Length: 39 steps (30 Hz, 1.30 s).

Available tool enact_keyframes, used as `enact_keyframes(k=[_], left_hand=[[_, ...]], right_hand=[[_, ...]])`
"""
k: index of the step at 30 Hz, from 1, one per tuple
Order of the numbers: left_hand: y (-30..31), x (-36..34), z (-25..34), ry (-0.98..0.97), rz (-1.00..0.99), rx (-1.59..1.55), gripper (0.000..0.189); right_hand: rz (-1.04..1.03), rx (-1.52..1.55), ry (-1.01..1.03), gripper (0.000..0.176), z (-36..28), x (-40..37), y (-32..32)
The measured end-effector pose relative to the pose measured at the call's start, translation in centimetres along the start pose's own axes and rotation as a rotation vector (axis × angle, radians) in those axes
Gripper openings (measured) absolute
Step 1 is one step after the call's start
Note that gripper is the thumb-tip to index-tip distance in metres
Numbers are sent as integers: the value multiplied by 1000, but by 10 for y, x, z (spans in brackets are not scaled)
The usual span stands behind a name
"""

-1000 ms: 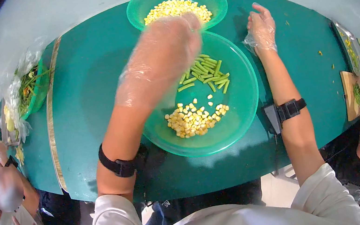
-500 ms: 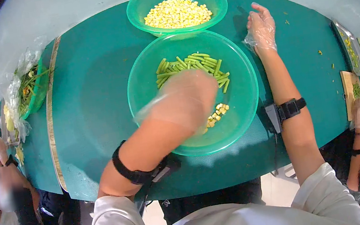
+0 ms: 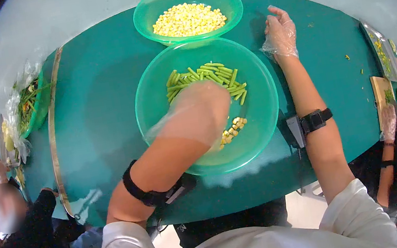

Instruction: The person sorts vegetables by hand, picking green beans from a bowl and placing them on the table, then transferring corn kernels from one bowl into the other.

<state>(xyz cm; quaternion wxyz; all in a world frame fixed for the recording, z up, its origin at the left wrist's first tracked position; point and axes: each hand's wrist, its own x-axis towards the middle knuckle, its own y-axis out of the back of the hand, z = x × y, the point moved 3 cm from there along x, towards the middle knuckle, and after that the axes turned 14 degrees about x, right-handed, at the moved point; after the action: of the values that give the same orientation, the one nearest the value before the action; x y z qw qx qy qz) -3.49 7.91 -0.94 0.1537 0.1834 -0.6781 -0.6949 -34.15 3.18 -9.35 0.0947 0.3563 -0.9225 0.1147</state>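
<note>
The left hand (image 3: 203, 105), in a clear plastic glove, is down inside the large green bowl (image 3: 269, 118), over its centre. The back of this hand faces the camera and its outline is blurred; the fingers are hidden beneath it, so I cannot tell how far they are bent or whether they grip anything. A small patch of loose corn kernels (image 3: 235, 129) shows just beside the hand at its five o'clock, on the bowl's floor. Cut green beans (image 3: 224, 75) lie in a loose band beyond the hand, from ten o'clock round to two; the hand overlaps their near edge in view, and I cannot tell whether it touches them.

The right hand (image 3: 281, 33), also gloved, is outside the bowl at its one to two o'clock, over the green tabletop (image 3: 103, 144). Its fingers are loosely curled and partly spread, with nothing visible in them.

At the large bowl's twelve o'clock stands a smaller green bowl (image 3: 236, 3), the two rims meeting in view, with a heap of yellow kernels (image 3: 190, 20) inside. Farther off at three o'clock, a co-worker's gloved hand (image 3: 389, 119) is at a wooden cutting board (image 3: 378, 87).
</note>
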Motion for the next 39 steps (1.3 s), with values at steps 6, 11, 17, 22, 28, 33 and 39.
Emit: enact_keyframes(k=[6,11,17,22,28,33,39], left_hand=[[-9,-2,-1,-3,-10,-36,12],[-5,3,-1,25,-82,10,12],[-13,12,0,40,-216,88,16],[-12,15,9,62,-272,190,22],[1,-2,21,140,-48,140,24],[-1,4,25,211,-136,134,23],[-17,13,17,274,-234,180,27]], right_hand=[[-6,-49,49,32,9,2,3],[22,-270,125,33,10,5,4],[-59,-354,80,35,2,-4,-4],[-157,-368,24,35,-18,-38,10],[-103,-197,-9,31,-32,-89,37],[-108,-140,34,29,-30,-106,50],[-116,-93,12,28,-33,-110,50]])
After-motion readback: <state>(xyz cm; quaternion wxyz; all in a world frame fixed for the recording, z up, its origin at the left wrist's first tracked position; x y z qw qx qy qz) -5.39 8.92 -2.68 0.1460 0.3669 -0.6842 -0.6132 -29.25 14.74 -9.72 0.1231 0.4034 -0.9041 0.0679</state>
